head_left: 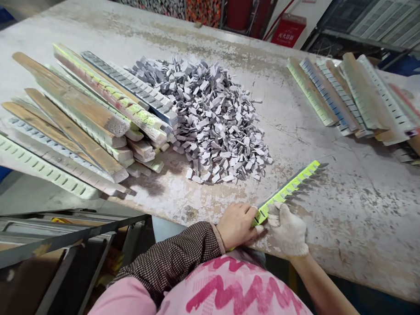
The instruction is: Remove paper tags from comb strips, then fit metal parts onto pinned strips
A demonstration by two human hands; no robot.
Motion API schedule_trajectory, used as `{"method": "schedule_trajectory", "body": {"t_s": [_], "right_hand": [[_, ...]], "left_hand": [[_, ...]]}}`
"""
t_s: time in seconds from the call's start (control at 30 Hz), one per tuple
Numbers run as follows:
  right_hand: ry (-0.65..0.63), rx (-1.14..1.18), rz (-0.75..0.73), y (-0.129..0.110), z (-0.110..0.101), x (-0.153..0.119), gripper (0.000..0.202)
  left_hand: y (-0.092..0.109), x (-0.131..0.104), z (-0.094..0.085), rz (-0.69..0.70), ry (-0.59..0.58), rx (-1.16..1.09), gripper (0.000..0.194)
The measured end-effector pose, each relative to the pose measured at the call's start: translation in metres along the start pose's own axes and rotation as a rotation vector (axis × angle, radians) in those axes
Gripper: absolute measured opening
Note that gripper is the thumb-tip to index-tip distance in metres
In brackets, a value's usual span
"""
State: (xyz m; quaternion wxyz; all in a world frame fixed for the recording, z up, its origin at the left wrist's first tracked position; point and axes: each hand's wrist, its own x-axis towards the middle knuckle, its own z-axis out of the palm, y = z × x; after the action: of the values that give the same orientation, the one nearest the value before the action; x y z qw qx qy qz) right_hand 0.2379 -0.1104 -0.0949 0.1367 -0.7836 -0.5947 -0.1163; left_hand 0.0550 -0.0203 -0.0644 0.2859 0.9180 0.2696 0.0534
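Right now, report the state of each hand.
Left hand: closed, holding the yellow-green strip by its near end.
Right hand: gloved, fingers curled beside the strip; any grip cannot be told.

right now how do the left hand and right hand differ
The left hand is mostly bare; the right hand wears a pale glove. Behind the left hand is a dark checked sleeve; behind the right hand, a bare forearm. The left hand grips the near end of the yellow-green strip, while the right hand is curled at its right side. Both are at that strip.
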Motion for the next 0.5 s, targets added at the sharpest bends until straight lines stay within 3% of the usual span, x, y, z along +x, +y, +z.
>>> {"method": "schedule_trajectory", "body": {"t_s": [0.17,0.33,0.43,0.5], "right_hand": [[0.077,0.048,0.099,0.001,-0.007,0.001,0.044],[0.185,0.167,0.111,-0.005,-0.021,-0.001,0.047],[0.175,0.281,0.120,-0.008,-0.028,-0.008,0.044],[0.159,0.372,0.155,-0.011,-0.035,-0.012,0.041]], "left_hand": [[-0.002,0.020,-0.010,0.034,0.018,0.106,0.036],[-0.011,0.077,-0.034,0.073,0.167,0.343,0.023],[-0.020,0.106,-0.044,0.148,0.118,0.444,0.026],[-0.029,0.113,-0.048,0.201,0.089,0.446,0.026]]}}
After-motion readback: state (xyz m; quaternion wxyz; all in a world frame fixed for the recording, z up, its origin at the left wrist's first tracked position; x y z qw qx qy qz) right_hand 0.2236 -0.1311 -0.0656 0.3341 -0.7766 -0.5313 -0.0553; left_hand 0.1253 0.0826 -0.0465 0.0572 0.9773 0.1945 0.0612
